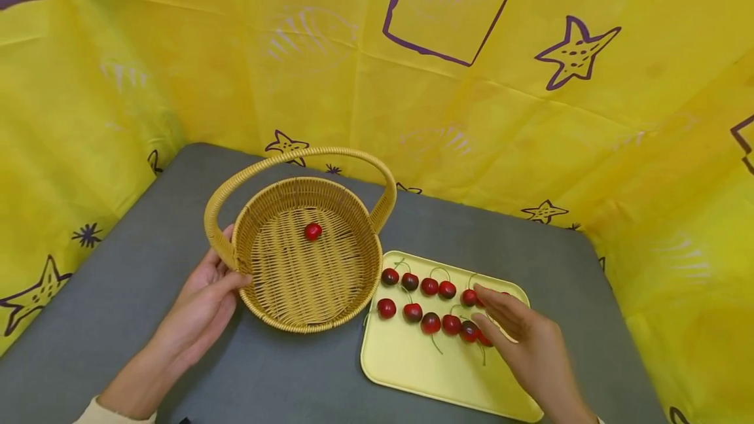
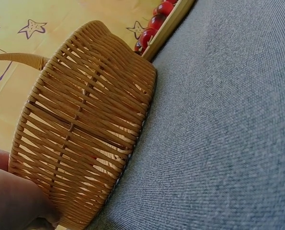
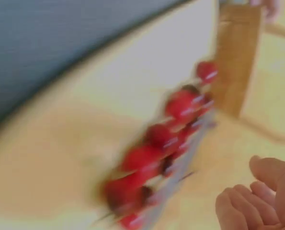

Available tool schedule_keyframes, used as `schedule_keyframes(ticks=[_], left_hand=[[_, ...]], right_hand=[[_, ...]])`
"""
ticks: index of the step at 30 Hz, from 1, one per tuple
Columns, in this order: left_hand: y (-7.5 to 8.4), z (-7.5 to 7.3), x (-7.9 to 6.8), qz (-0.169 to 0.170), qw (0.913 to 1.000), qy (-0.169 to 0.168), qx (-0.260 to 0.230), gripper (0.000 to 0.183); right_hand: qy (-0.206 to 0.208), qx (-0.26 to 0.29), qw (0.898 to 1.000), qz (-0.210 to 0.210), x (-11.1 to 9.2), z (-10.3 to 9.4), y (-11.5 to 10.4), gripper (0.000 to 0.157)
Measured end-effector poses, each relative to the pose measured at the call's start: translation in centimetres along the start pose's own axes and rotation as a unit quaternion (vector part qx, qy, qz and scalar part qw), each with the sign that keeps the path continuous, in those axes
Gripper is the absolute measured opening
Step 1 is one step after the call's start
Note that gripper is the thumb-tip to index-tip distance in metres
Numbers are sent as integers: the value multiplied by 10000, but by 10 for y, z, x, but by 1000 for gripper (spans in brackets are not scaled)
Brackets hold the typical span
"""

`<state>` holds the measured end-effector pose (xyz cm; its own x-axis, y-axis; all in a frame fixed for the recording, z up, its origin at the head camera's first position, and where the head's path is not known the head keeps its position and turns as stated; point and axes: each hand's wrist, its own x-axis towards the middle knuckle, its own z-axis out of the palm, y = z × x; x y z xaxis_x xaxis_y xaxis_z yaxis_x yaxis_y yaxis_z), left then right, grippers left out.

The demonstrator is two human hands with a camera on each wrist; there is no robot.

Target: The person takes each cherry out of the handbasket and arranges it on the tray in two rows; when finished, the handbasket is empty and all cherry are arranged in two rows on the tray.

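A round tan wicker basket [image 1: 306, 280] with an arched handle stands on the grey cloth, tilted slightly in the head view. One red cherry [image 1: 313, 231] lies inside it. My left hand [image 1: 203, 300] grips the basket's left side near the handle's foot, thumb over the rim and fingers outside. To the right, a pale yellow tray [image 1: 424, 365] bears two rows of dark red cherries [image 1: 430, 323] with thin stems. Above the tray's right end hovers my right hand [image 1: 533, 342], thumb and fingers apart and holding nothing; it covers the rows' right ends in the head view.
Grey cloth [image 1: 283, 378] covers the table. Yellow fabric [image 1: 353, 84] with purple starfish drawings hangs behind it and at both sides. The basket's right rim is close to the tray's left edge, and the handle [image 1: 306, 152] arches above the basket's far side.
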<state>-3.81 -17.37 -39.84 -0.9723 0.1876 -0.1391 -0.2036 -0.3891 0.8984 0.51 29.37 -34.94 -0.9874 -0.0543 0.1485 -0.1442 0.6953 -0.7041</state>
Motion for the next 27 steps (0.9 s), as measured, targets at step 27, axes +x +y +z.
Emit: schedule_keyframes(ticks=[27], left_hand=[[5,8,-3,42,10000,71,24,96]], right_hand=[[-2205,62,9679,-1207,156,174,-122,64]])
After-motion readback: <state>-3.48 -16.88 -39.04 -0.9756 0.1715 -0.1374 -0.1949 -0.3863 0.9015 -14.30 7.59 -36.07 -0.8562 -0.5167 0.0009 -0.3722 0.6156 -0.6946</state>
